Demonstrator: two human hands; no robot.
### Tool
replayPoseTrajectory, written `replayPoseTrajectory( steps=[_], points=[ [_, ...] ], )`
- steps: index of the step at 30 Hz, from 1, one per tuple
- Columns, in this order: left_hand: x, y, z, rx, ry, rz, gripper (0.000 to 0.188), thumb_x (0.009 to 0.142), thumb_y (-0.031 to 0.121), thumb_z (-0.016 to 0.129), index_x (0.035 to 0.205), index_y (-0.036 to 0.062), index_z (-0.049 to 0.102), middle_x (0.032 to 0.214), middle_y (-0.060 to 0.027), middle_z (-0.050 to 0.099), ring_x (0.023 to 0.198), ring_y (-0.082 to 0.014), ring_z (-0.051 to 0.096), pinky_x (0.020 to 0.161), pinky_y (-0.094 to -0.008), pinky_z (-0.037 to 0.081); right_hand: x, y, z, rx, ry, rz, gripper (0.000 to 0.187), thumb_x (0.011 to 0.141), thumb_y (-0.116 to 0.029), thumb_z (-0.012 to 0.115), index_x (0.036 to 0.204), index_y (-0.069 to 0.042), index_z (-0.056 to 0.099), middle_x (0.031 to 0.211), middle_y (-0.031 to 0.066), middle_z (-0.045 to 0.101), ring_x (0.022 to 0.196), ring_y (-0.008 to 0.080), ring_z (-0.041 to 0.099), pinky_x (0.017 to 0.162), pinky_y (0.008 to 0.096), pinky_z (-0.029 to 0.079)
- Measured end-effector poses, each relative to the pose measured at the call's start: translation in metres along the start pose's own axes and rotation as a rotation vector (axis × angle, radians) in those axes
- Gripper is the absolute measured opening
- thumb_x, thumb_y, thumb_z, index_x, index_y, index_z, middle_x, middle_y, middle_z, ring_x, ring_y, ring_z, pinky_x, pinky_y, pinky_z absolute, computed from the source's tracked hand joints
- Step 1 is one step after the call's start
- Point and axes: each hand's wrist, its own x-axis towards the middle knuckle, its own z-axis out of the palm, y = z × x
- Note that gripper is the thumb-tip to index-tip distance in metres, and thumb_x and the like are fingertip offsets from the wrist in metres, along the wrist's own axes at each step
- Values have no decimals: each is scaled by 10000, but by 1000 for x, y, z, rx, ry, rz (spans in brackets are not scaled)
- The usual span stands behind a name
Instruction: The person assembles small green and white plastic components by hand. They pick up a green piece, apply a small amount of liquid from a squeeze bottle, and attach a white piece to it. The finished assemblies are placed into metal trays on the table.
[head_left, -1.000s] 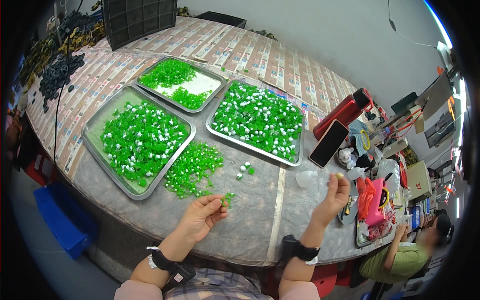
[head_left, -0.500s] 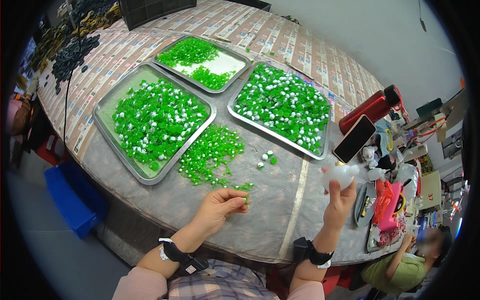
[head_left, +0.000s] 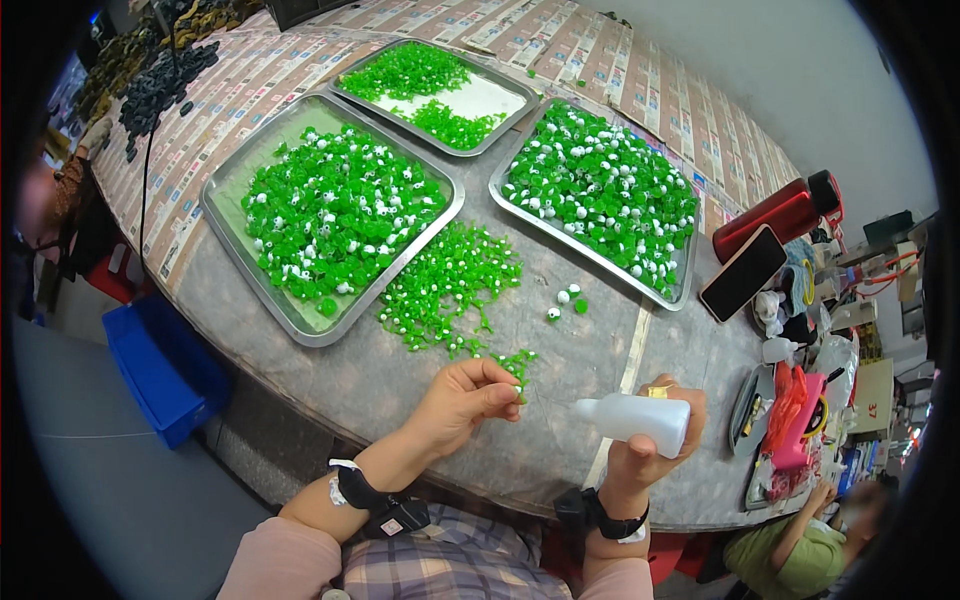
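My left hand [head_left: 465, 405] is closed in a pinch on a small green plastic piece [head_left: 519, 391] with a white bit at its tip. My right hand [head_left: 650, 470] grips a translucent white squeeze bottle [head_left: 640, 418], tilted so its thin nozzle points left toward the pinched piece, a short gap apart. Just beyond my left fingers, a loose pile of small green pieces with white dots [head_left: 450, 285] lies on the grey table cover [head_left: 330, 385]. A few white balls and green bits [head_left: 566, 300] sit apart, right of that pile.
Three metal trays hold green parts: a left tray [head_left: 213, 235], a right tray [head_left: 590, 255] and a back tray [head_left: 525, 95]. At the right are a red flask [head_left: 765, 222], a phone [head_left: 743, 272] and a pink tool [head_left: 795, 420]. A co-worker in green [head_left: 795, 540] sits beyond.
My right hand has turned the squeeze bottle over from an end-on position, bringing its nozzle toward my left hand. My left hand keeps its pinch. The whole view has shifted slightly.
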Motion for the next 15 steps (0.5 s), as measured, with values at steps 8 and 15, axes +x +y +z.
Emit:
replayPoseTrajectory(
  steps=[8,15],
  points=[
    [0,2,3,54,24,-15,90,749,97,597,785,32,546,724,-53,583,639,-128,567,614,-271,489,-3,2,1,-47,-80,-68,518,575,-432,722,787,-27,480,664,34,450,592,164,442,526,282,355],
    [0,1,2,62,17,-15,92,755,101,593,790,27,550,726,-61,586,644,-130,568,621,-267,487,-3,3,3,-55,-71,-52,515,574,-432,723,784,-24,489,658,45,470,575,165,449,520,278,363]
  ],
)
